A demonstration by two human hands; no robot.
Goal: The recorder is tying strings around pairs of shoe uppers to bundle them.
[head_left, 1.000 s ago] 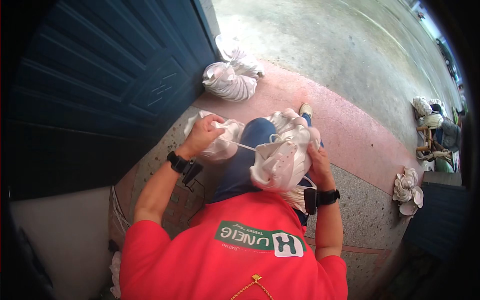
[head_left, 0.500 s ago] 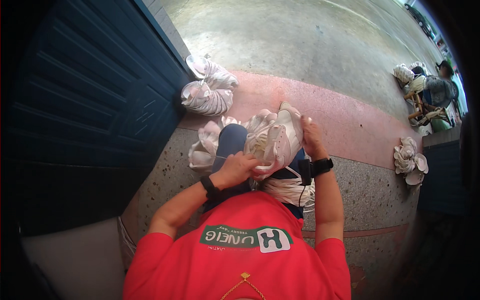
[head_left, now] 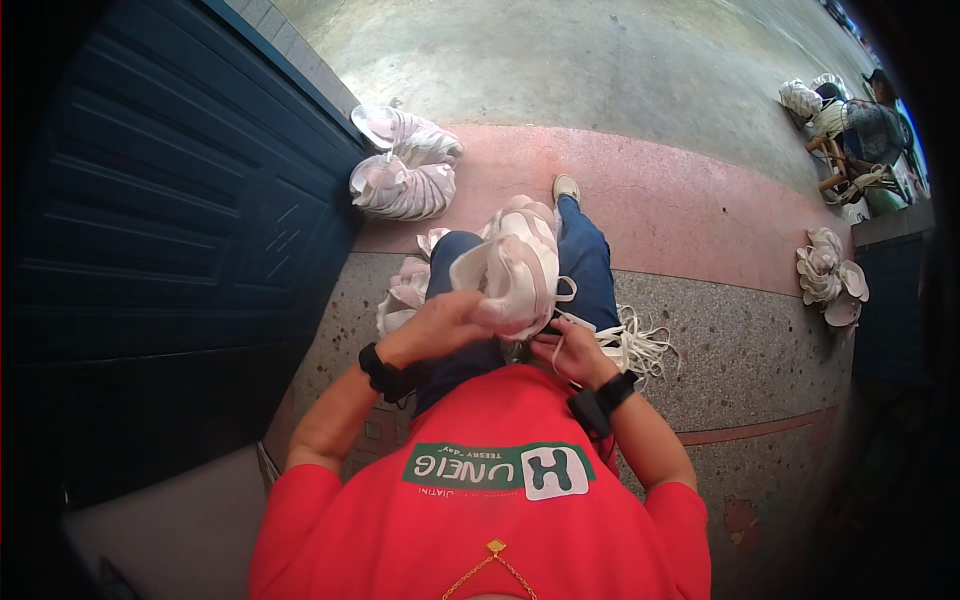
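Observation:
A white and pale pink shoe upper [head_left: 520,275] lies over my lap, its nearer end toward my chest. My left hand [head_left: 440,328] is closed on the left side of that nearer end. Close by on the right, my right hand [head_left: 572,352] has its fingers pinched around a white shoelace [head_left: 568,291], which loops up beside the upper; the fingertips are partly hidden. More pale uppers [head_left: 528,212] lie just beyond it between my knees. A loose bundle of white laces [head_left: 640,345] hangs by my right thigh.
Nested stacks of uppers [head_left: 405,188] stand by the dark blue door [head_left: 190,210] on the left. More uppers [head_left: 405,295] lie beside my left knee. On the right is another pile [head_left: 830,280]. A seated person [head_left: 875,130] is at the far right beside a wooden stool [head_left: 828,165].
My right hand has come from the far right side of the shoe upper down to its near end. The upper has turned, and the lace bundle now spreads out by my right thigh.

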